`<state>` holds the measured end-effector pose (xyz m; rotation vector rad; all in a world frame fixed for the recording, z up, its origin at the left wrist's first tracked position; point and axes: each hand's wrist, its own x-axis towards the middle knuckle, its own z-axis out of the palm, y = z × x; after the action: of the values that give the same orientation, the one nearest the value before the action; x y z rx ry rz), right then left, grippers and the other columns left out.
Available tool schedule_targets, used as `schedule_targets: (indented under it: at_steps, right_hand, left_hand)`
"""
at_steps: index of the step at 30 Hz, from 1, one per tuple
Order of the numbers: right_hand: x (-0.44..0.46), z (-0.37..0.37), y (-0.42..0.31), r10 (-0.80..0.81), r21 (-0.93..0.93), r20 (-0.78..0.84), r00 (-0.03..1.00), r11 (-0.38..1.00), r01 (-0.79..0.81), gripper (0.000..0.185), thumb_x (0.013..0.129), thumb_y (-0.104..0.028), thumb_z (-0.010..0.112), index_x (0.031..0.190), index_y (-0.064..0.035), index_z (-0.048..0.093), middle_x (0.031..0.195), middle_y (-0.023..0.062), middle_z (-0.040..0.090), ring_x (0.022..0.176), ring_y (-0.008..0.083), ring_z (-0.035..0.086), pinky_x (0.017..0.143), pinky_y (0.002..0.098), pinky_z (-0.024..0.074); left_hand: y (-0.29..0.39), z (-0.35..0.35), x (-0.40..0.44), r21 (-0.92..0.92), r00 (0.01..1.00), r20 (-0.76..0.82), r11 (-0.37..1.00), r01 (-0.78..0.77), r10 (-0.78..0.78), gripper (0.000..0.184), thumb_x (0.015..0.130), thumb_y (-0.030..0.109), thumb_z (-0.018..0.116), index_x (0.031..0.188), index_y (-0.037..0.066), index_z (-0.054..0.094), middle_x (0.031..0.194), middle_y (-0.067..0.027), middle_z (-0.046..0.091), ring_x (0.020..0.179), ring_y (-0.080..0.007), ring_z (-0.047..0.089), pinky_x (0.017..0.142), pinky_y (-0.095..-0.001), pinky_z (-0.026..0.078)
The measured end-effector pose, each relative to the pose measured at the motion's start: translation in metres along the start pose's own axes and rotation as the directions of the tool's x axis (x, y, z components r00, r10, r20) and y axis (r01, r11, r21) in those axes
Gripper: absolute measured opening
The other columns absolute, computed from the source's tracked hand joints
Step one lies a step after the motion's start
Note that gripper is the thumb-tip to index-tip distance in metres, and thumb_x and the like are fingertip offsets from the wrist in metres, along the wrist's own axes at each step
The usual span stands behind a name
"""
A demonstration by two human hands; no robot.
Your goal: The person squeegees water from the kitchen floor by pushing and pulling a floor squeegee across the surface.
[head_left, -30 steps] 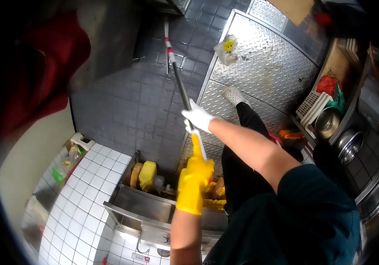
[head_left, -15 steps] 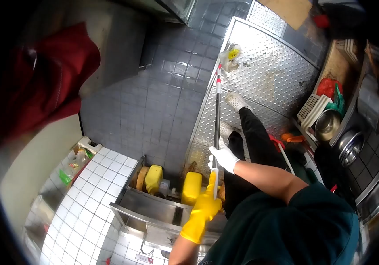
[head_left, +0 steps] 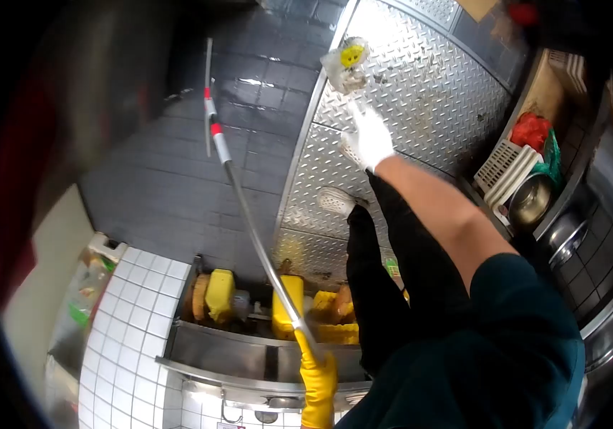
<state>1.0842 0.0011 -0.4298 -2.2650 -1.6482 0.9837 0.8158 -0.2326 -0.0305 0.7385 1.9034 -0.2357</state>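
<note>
Reference: metal plate (head_left: 421, 107). Right hand (head_left: 372, 139), white glove, is over the plate — fingers extended towards the plastic bag (head_left: 344, 73), tips just short of it and blurred, nothing seen in its grasp. Bag is crumpled, yellow patch on it, on the plate's upper left part.

Left hand (head_left: 319, 375), yellow glove, is below the plate, wrapped round the near end of the pole (head_left: 251, 223). Pole slants up and away, left of the plate — red bands and a thin bar at its far end, over the dark tile floor (head_left: 163, 171). Can't tell if the bar touches the tiles.

White shoe (head_left: 335, 201) on the plate's lower left part; another, partly hidden, by the right hand. Yellow jug (head_left: 295, 291) just below the plate, behind the pole. White basket (head_left: 496, 171) and steel bowl (head_left: 530, 198) right of the plate.
</note>
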Motion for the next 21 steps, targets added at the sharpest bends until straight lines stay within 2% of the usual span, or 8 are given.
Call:
schedule_targets:
  at_steps: [5,7,8,10,13,15,16,21]
  right_hand:
    - [0.138,0.074,0.088,-0.228,-0.545,-0.016,0.973,0.818,0.183,0.081,0.082,-0.037,0.078,0.152,-0.0179,0.042,0.151,0.0230,0.043,0.144,0.0461,0.035,0.119,0.0568,0.0283]
    - [0.187,0.110,0.119,-0.442,-0.563,-0.210,0.872,0.784,0.262,0.066,0.084,-0.042,0.072,0.144,-0.0167,0.056,0.137,0.0240,0.057,0.136,0.0381,0.050,0.109,0.0526,0.0401]
    - [0.245,0.096,0.128,-0.269,-0.026,0.343,0.900,0.955,0.295,0.070,0.083,-0.042,0.075,0.142,-0.0124,0.053,0.136,0.0198,0.056,0.131,0.0328,0.049,0.108,0.0506,0.0420]
    - [0.273,0.119,0.140,-0.059,0.126,0.832,0.552,0.988,-0.084,0.061,0.082,-0.041,0.075,0.132,-0.0097,0.060,0.123,0.0193,0.061,0.120,0.0308,0.056,0.102,0.0471,0.0464]
    - [0.262,0.190,0.152,-0.086,-0.511,0.096,0.992,0.850,0.123,0.066,0.082,-0.041,0.074,0.136,-0.0067,0.056,0.120,0.0194,0.062,0.115,0.0350,0.059,0.103,0.0509,0.0449]
    - [0.267,0.222,0.185,-0.271,-0.678,-0.234,0.934,0.734,0.043,0.073,0.086,-0.043,0.069,0.144,-0.0040,0.047,0.129,0.0196,0.059,0.119,0.0378,0.056,0.107,0.0538,0.0422]
    - [0.261,0.239,0.203,-0.189,-0.668,-0.207,0.960,0.744,0.003,0.071,0.091,-0.044,0.062,0.146,-0.0036,0.046,0.132,0.0217,0.059,0.122,0.0400,0.056,0.108,0.0541,0.0414]
    - [0.203,0.186,0.181,0.255,-0.104,-0.168,0.952,0.956,-0.275,0.052,0.102,-0.041,0.049,0.126,0.0012,0.068,0.127,0.0274,0.067,0.125,0.0364,0.062,0.108,0.0424,0.0456]
  left_hand:
    - [-0.085,0.059,0.060,0.145,0.999,-0.012,0.989,-0.029,0.031,0.099,0.082,-0.005,0.055,0.168,0.019,0.013,0.078,-0.0075,0.056,0.063,-0.0183,0.052,0.061,-0.0344,0.047]
    - [-0.111,0.077,0.067,0.222,1.000,-0.026,0.975,0.006,0.000,0.099,0.081,-0.004,0.056,0.168,0.017,0.013,0.077,-0.0107,0.058,0.061,-0.0215,0.055,0.060,-0.0365,0.048]
    - [-0.105,0.081,0.075,0.162,0.999,-0.022,0.986,-0.021,0.025,0.098,0.082,-0.004,0.057,0.167,0.013,0.012,0.076,-0.0132,0.059,0.058,-0.0270,0.058,0.060,-0.0392,0.050]
    - [-0.128,0.092,0.075,0.260,0.998,0.018,0.964,0.048,-0.054,0.097,0.083,-0.003,0.060,0.166,0.008,0.011,0.084,-0.0160,0.064,0.065,-0.0298,0.064,0.061,-0.0404,0.052]
    - [-0.189,0.112,0.054,0.332,0.999,0.005,0.942,0.043,-0.047,0.093,0.084,0.002,0.064,0.163,0.004,0.015,0.102,-0.0208,0.062,0.079,-0.0334,0.067,0.065,-0.0428,0.054]
    - [-0.217,0.120,0.042,0.194,0.994,0.051,0.977,0.084,-0.096,0.081,0.087,0.007,0.070,0.158,-0.002,0.031,0.134,-0.0271,0.059,0.099,-0.0342,0.068,0.067,-0.0429,0.056]
    - [-0.211,0.119,0.041,0.590,0.984,0.065,0.801,0.097,-0.167,0.092,0.087,0.010,0.070,0.163,0.004,0.018,0.131,-0.0236,0.056,0.080,-0.0333,0.063,0.057,-0.0455,0.049]
    - [-0.162,0.091,0.074,0.317,0.975,0.097,0.935,0.160,-0.200,0.094,0.088,0.004,0.064,0.165,0.010,0.012,0.118,-0.0181,0.056,0.073,-0.0314,0.063,0.057,-0.0393,0.051]
